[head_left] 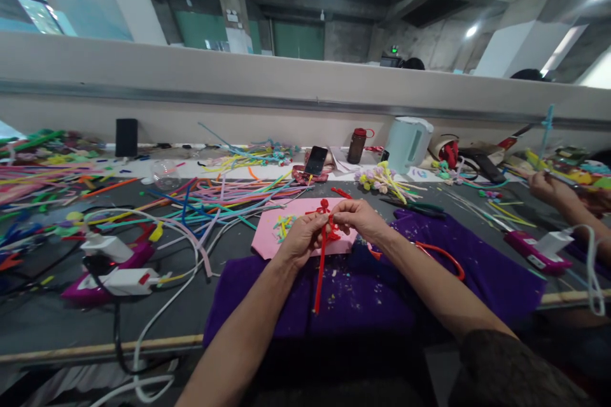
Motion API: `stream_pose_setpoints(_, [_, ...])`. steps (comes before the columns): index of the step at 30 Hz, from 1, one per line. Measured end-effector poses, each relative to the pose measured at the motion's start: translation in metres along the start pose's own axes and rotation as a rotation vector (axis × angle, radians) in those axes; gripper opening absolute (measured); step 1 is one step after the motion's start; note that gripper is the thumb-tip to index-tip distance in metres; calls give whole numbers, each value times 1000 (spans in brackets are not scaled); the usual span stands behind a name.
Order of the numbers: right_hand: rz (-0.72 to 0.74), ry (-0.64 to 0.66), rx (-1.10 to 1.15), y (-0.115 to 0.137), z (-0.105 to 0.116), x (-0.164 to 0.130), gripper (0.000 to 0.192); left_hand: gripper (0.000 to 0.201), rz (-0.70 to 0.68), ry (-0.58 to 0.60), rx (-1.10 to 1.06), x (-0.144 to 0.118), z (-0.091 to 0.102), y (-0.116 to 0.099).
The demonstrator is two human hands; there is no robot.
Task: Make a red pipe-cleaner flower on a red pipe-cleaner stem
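In the head view, both hands meet over a pink sheet at the middle of the table. My left hand pinches a red pipe cleaner, whose straight end hangs down toward me. Fingers of my right hand are closed on the same red piece, just right of the left fingertips. Its upper part is bent into a small knotted shape; the fingers hide the middle. Short yellow and green bits lie on the pink sheet. Under it spreads a purple cloth dotted with scraps.
Pipe cleaners in many colours cover the left side. Power strips with chargers and cables lie front left. A phone, bottle and pale kettle stand behind. Black-handled pliers rest nearby. Another person's hand works at right.
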State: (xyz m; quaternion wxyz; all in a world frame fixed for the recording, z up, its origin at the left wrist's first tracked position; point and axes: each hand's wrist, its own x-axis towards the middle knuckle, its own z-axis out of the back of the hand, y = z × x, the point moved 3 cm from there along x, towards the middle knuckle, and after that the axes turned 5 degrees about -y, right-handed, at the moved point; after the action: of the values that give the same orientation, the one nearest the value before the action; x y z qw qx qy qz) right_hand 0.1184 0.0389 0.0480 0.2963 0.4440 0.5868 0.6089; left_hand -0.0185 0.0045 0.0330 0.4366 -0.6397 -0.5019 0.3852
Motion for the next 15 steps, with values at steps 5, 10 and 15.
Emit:
stream_pose_setpoints(5, [-8, 20, -12, 0, 0, -1, 17, 29, 2, -7, 11, 0, 0, 0])
stream_pose_setpoints(10, [-26, 64, -10, 0, -1, -2, 17, 28, 46, -6, -8, -1, -1, 0])
stream_pose_setpoints(15, [55, 2, -46, 7, 3, -3, 18, 28, 65, 17, -18, -4, -2, 0])
